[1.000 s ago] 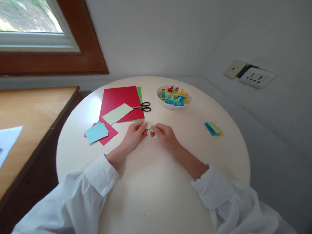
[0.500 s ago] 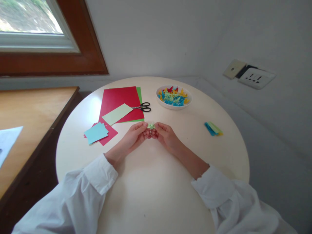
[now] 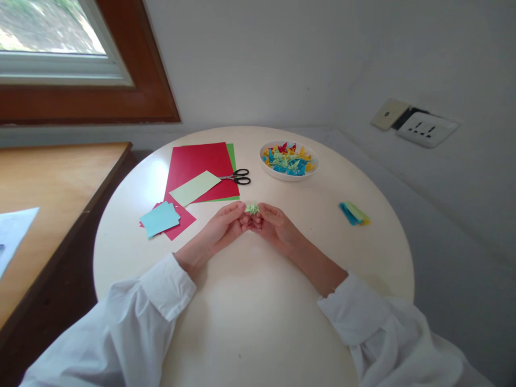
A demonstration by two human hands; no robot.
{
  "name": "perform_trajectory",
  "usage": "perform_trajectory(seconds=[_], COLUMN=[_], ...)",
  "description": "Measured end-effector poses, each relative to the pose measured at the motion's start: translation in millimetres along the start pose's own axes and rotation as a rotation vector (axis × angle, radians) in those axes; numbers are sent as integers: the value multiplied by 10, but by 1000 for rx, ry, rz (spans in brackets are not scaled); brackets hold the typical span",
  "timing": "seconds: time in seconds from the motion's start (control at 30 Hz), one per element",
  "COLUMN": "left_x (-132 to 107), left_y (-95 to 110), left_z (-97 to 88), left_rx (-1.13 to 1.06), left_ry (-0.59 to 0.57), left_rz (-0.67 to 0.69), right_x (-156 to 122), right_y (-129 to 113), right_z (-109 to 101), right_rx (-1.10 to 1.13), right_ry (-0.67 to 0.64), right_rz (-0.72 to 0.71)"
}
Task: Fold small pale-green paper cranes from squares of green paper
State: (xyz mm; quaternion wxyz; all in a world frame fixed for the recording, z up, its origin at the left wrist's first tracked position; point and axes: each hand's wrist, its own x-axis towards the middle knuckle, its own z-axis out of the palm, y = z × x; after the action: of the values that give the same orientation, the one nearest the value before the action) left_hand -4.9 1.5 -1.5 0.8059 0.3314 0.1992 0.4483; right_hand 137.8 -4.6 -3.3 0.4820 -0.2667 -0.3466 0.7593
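Between my fingertips, over the middle of the white round table [image 3: 250, 301], is a small folded piece of pale green paper [image 3: 252, 209] with a crinkled, pointed outline. My left hand [image 3: 227, 223] pinches its left side between thumb and fingers. On the opposite side my right hand [image 3: 277, 224] grips it the same way. The fingers of both hands meet beneath the paper, so its underside is hidden. Beyond my hands lie black-handled scissors [image 3: 242, 176], their blades partly under a pale green paper strip [image 3: 195, 188].
A white bowl [image 3: 289, 177] of colourful folded paper pieces stands at the back. Red sheets [image 3: 197, 161] lie over green ones at back left, with light blue paper squares [image 3: 160, 219] nearer. Folded slips [image 3: 355, 213] lie right. A wooden desk [image 3: 60, 177] adjoins the left.
The folded green paper appears more spread out and shows more of its points between my fingertips. My hands stay in nearly the same place; the whole view has shifted slightly.
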Motion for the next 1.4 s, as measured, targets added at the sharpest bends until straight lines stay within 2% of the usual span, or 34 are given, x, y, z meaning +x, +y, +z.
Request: perform_trajectory(seconds=[0.4, 0.9, 1.4], left_x=[1, -9, -13], left_y=[7, 17, 16], left_z=[1, -4, -1], left_rx=[26, 0, -7], left_ry=[-31, 18, 28], left_rz=[-7, -8, 10], right_x=[-3, 9, 8], right_y=[-29, -29, -23], right_z=[18, -11, -11], right_rx=[50, 63, 71], right_ry=[-36, 14, -3], right_rz=[9, 49, 35])
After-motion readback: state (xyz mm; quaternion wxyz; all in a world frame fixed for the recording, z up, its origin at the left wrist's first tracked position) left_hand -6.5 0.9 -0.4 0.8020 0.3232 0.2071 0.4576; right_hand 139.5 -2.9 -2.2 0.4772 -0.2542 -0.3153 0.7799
